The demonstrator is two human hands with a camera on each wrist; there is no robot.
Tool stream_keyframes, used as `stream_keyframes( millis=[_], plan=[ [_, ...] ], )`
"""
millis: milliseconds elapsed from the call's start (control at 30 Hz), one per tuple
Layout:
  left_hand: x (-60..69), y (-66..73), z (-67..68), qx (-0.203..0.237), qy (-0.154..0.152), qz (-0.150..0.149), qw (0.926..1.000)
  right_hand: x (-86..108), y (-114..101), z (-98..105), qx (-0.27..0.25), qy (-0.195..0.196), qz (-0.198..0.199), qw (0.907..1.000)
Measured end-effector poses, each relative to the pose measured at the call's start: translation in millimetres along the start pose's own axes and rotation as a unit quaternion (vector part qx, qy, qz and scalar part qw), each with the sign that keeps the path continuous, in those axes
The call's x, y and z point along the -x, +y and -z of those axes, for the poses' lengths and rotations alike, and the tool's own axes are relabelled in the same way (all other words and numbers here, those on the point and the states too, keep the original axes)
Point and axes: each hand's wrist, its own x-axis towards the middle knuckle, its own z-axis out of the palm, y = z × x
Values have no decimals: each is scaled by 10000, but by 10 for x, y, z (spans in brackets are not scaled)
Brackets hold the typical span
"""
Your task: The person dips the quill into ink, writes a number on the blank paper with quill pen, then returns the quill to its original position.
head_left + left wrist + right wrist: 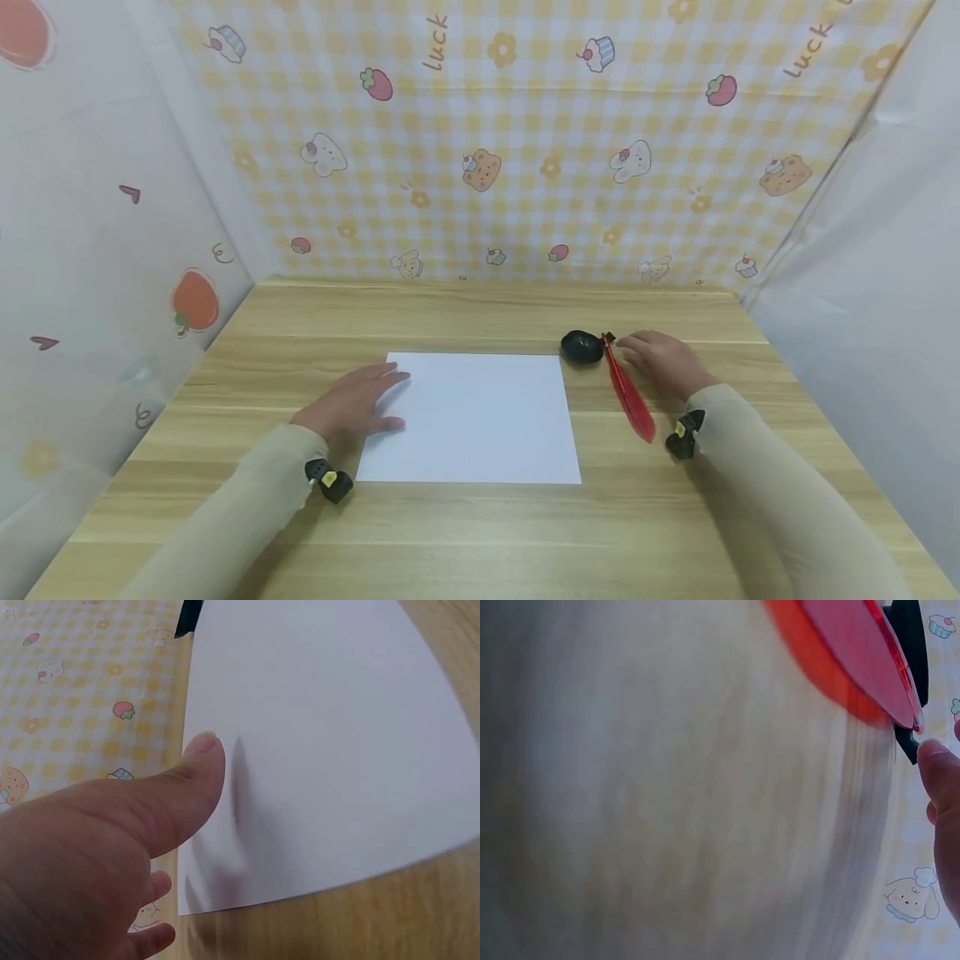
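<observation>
A white sheet of paper (472,421) lies flat on the table. My left hand (352,404) is over its left edge, fingers spread and thumb apart; in the left wrist view the thumb (184,791) casts a shadow on the paper. To the right lies a long, flat, red leaf-shaped piece (632,400) with a small black end (609,337), its kind unclear. My right hand (667,362) is just right of it, fingertips close to that black end; whether they touch it I cannot tell. In the right wrist view the red piece (855,652) looks glossy and partly see-through.
A rounded black object (582,347) stands by the paper's upper right corner, left of the red piece. The wood-grain table (480,533) ends at a yellow checked cloth (450,208) behind. Pale sheets hang at the left (90,250) and right (885,250).
</observation>
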Motion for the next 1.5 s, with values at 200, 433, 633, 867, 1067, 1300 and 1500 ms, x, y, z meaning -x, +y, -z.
stream_keyframes(
  millis=[200,433,633,867,1067,1300,1500],
  plan=[
    [0,-5,-19,119,-196,-14,9997,-89,-34,8,139,-14,337,9993],
    [-5,-19,-41,237,-250,-27,9994,-125,-24,-20,52,-29,600,9982],
    [-11,-25,-52,302,-254,-43,9992,-144,-25,-34,266,-60,879,9958],
    [1,-34,-48,371,-242,-33,9990,-179,-36,-48,576,-287,1022,9927],
    [17,-30,-49,430,-240,-42,9988,-183,-35,-59,511,-319,1027,9929],
    [26,-14,-31,494,-276,-12,9984,-188,-55,-56,583,-461,1034,9919],
    [15,-25,-42,438,-290,-9,9986,-193,-32,-61,597,-546,1077,9909]
  ],
)
